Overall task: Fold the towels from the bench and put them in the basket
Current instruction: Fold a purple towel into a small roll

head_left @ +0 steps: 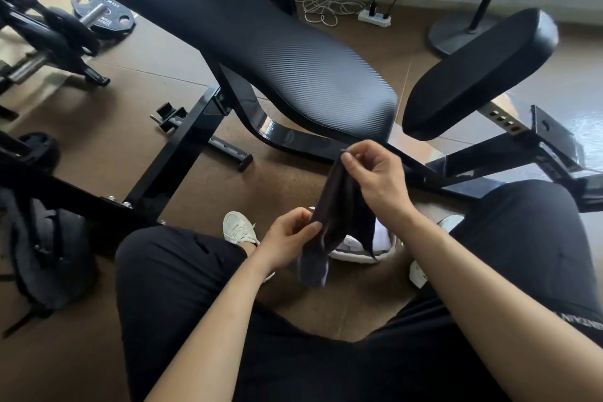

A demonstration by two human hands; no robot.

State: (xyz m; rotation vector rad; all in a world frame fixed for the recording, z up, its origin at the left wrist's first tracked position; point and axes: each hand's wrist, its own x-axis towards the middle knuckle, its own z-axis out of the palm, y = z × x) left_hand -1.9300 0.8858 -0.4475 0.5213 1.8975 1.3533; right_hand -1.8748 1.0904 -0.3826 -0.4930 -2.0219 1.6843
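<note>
Both hands pinch dark towel (339,206) | left (287,238) low | right (375,170) high

- Right hand (375,173) is raised above the dark towel (336,222), thumb and forefinger pinching its top corner.
- Left hand (288,237) sits lower, left of the towel, fingers closed on its edge.
- Both bare forearms reach forward over the knees.
</note>
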